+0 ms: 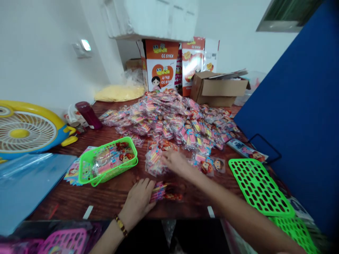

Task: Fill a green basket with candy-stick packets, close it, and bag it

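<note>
My left hand (140, 197), with a beaded bracelet on the wrist, rests on the table with its fingers closed on a stack of small printed packets (159, 191) near the front edge. My right hand (174, 161) reaches over a small heap of clear packets with pink and yellow contents (154, 163). Its fingers are bent down and together at the heap's right side; what lies between the fingertips is hidden. Right of that hand lie several loose packets (209, 165). A bright green basket (111, 173) holding similar packets stands to the left. Behind, a large pile of packets (169, 120) spreads across the table.
Left are a yellow-blue fan (29, 128), a dark red bottle (88, 115) and blue plastic sheets (34, 176). Green perforated baskets (261, 187) lie right, beside a blue panel (291, 98). Printed cartons (162, 67) and an open cardboard box (219, 88) stand behind.
</note>
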`<act>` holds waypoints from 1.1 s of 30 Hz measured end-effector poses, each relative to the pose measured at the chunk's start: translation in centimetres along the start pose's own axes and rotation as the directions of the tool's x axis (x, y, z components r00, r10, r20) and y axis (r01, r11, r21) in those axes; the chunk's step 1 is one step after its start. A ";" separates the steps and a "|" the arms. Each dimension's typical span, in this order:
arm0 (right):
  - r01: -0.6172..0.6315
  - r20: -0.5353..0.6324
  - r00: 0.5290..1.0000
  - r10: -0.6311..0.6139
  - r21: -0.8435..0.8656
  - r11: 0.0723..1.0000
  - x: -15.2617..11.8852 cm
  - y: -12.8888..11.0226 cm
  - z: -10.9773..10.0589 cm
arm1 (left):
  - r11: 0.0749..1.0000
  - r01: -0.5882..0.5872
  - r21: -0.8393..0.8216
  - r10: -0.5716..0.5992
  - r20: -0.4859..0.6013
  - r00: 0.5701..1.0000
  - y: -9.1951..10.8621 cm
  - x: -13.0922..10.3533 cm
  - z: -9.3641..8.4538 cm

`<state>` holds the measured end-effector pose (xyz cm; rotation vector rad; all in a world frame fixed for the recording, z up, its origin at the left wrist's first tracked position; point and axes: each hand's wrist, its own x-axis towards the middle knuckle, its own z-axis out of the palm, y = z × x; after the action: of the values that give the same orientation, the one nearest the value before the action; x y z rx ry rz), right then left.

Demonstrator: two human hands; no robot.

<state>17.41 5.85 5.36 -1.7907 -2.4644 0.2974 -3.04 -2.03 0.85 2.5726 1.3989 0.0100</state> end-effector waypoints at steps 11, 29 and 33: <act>0.186 0.036 0.982 -0.186 -0.017 0.982 -1.7 6.7 1.6 | 0.962 0.059 -0.267 -0.042 0.071 0.997 -1.8 2.2 -1.4; 0.020 -0.183 0.983 -0.009 0.057 0.998 2.8 6.4 1.6 | 0.874 0.208 -0.439 -0.149 0.166 0.975 -3.8 3.0 -0.6; -0.121 -0.153 0.981 0.122 0.015 0.993 -6.1 12.2 1.4 | 0.900 0.226 -0.374 -0.188 0.136 0.973 -3.2 3.4 -0.6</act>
<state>30.47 3.50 1.78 -1.8885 -2.2540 0.1670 -3.88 2.60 0.47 2.0682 1.4593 0.1150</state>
